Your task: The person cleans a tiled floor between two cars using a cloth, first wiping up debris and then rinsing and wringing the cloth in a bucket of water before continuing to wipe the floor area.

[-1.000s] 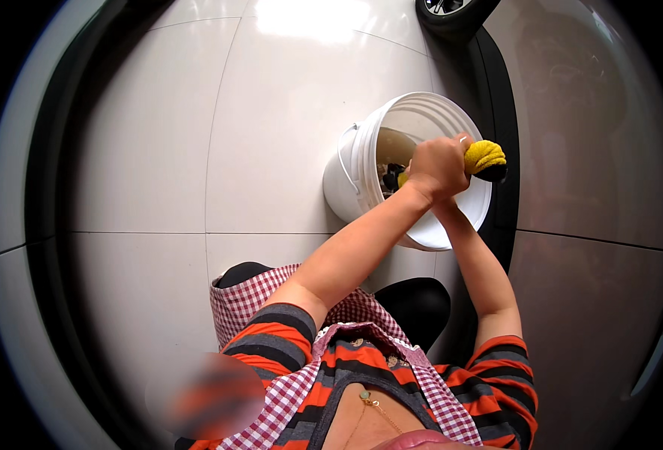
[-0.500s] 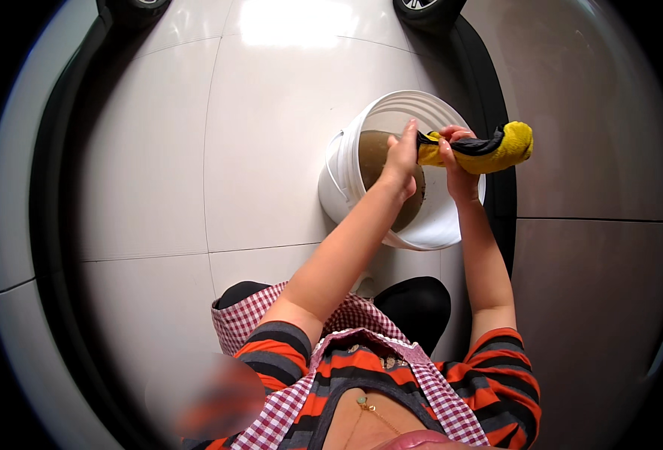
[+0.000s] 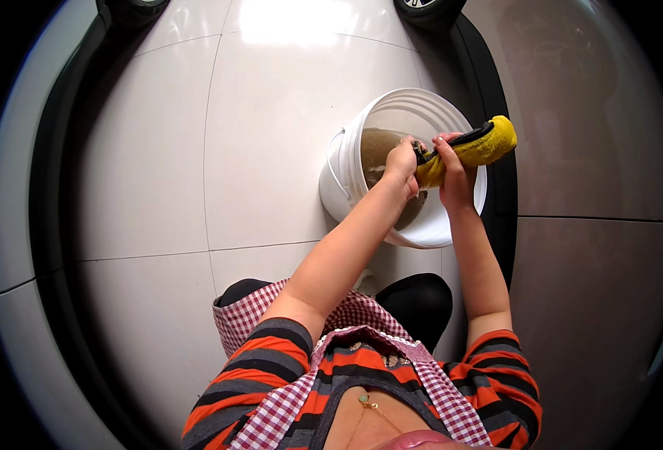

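Observation:
Above a white bucket [image 3: 336, 180] I hold a bunched yellow and black cloth [image 3: 489, 146] with both hands. My left hand [image 3: 402, 166] is closed around the cloth's left end, over the bucket's opening. Farther right, my right hand [image 3: 455, 172] grips the cloth's middle, and the folded yellow end sticks out past the bucket's right rim. Murky brown water [image 3: 380, 146] lies in the bucket, partly hidden under my left hand and forearm. A thin handle hangs down the bucket's left outer side.
Close on the right of the bucket is a brownish-grey car [image 3: 586, 300] with a black lower trim [image 3: 504, 187]. Another, light grey car [image 3: 16, 210] stands along the left. Pale floor tiles [image 3: 271, 150] lie between them. My knees are just in front of the bucket.
The cloth's free right end has shifted a little left and up. My hands have changed their hold slightly, and the left fingers now curl more around the cloth.

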`<act>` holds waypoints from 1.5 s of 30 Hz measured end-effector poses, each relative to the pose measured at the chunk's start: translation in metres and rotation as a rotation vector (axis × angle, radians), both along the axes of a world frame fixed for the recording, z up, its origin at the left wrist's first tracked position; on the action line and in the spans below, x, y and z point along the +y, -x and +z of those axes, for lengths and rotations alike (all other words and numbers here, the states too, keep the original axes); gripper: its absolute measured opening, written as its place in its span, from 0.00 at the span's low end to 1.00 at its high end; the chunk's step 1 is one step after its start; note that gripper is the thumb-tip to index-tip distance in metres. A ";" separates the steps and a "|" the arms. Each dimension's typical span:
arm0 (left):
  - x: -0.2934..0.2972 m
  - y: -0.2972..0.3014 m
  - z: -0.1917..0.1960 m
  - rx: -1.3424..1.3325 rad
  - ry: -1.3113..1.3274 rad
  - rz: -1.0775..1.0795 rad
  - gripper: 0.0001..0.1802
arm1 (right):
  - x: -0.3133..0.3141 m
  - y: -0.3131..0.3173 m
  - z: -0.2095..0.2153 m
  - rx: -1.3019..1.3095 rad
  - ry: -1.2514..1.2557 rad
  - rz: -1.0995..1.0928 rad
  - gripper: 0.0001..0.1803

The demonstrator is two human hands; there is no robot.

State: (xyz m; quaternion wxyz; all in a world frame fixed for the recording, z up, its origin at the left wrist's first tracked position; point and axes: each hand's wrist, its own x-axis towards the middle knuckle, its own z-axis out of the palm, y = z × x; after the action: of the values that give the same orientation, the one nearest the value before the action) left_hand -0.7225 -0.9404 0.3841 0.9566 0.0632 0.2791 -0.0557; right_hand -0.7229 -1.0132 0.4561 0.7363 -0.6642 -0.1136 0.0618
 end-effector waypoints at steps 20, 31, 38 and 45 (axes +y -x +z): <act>0.018 0.041 0.058 -0.649 -0.182 -0.480 0.31 | -0.014 -0.045 0.051 0.219 0.206 0.659 0.22; -0.002 0.029 0.045 -0.435 -1.139 -0.188 0.21 | 0.010 -0.042 0.036 -0.010 0.461 0.457 0.14; -0.008 0.031 0.055 -0.202 -1.549 0.102 0.22 | 0.025 -0.034 0.027 -0.211 0.520 0.041 0.09; 0.013 0.033 0.067 -0.389 -1.083 -0.147 0.15 | 0.001 -0.042 0.057 0.127 0.138 0.461 0.27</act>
State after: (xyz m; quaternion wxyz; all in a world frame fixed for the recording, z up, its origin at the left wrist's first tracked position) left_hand -0.7552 -0.9271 0.4507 0.8151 0.5720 0.0819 0.0413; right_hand -0.6812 -1.0125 0.5128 0.6613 -0.6641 -0.2114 0.2774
